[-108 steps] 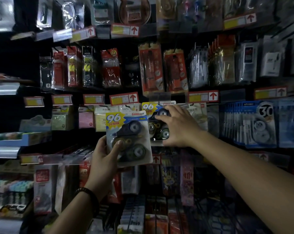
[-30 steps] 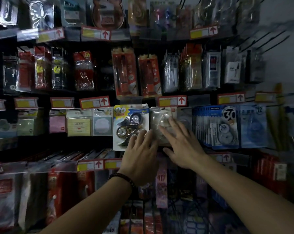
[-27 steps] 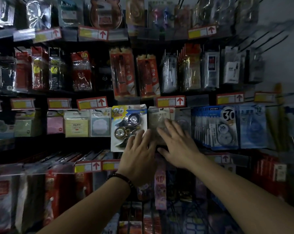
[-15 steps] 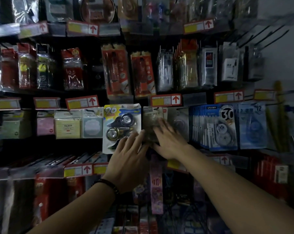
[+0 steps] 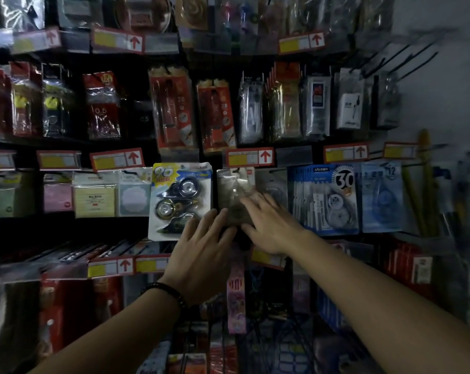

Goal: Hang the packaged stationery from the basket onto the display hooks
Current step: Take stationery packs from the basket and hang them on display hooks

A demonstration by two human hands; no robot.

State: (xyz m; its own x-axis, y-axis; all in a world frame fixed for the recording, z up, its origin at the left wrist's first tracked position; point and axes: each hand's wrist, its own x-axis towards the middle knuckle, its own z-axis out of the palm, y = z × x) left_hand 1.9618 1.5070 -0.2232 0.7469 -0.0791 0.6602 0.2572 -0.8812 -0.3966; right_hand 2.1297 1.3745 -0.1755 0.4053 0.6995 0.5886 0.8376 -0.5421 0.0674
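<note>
Two bare hands are raised against a wall of display hooks [image 5: 401, 64] loaded with packaged stationery. The left hand [image 5: 201, 252] is held flat and released, its fingers [image 5: 215, 220] straight and slightly spread. Their tips are laid on the lower right corner of a hanging correction tape pack [image 5: 178, 198] marked 96 and on the bottom edge of a clear pack [image 5: 232, 190] just right of it. The right hand [image 5: 271, 228] is likewise unclenched: its straight fingers [image 5: 251, 201] are pressed flat on the front of that clear pack, and nothing is seen to be grasped. The clear pack is blurred, so it cannot be told whether its top is seated on a hook. It is placed between the fingertips of both hands, just beside the 96 pack. Blue packs [image 5: 325, 201] marked 30 are hung in a row just right of the right hand. A dark beaded bracelet [image 5: 166, 290] is worn on the left wrist. Price tags [image 5: 248, 157] with red arrows are fixed above both hands.
</note>
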